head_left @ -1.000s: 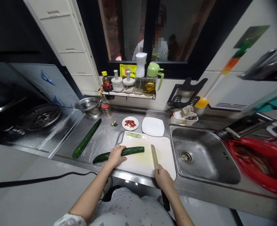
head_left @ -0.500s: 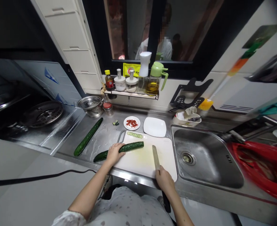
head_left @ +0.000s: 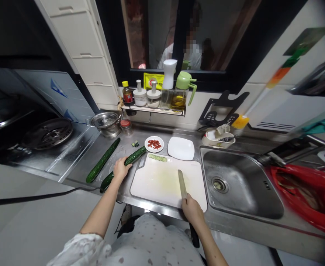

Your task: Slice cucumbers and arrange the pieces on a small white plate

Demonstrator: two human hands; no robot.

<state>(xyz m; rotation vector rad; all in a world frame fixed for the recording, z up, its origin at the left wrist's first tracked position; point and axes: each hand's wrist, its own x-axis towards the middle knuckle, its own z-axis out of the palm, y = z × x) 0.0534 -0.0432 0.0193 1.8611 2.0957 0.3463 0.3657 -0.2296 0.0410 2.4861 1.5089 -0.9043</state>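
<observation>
My left hand [head_left: 120,168] is closed round the middle of a long green cucumber [head_left: 135,155], over the steel counter left of the white cutting board [head_left: 148,184]. The cucumber's far end comes close to a small plate of chopped red pieces [head_left: 154,143]. In my right hand [head_left: 192,208] is a knife [head_left: 182,184], its blade pointing away from me over the board's right half. A row of thin cucumber slices [head_left: 157,158] lies along the board's back edge. Another whole cucumber [head_left: 103,161] rests on the counter farther left.
Behind the board are a white plate [head_left: 181,148] and small cucumber bits [head_left: 135,143]. A lidded steel pot [head_left: 106,123] and red-capped jar [head_left: 126,127] stand at back left. The sink [head_left: 242,184] is to the right, with a red bag [head_left: 303,195] beyond. A condiment shelf [head_left: 154,109] hangs above.
My left hand has carried the cucumber left, off the cutting board and over the counter, its far end now angled farther back. The right hand with the knife has hardly moved.
</observation>
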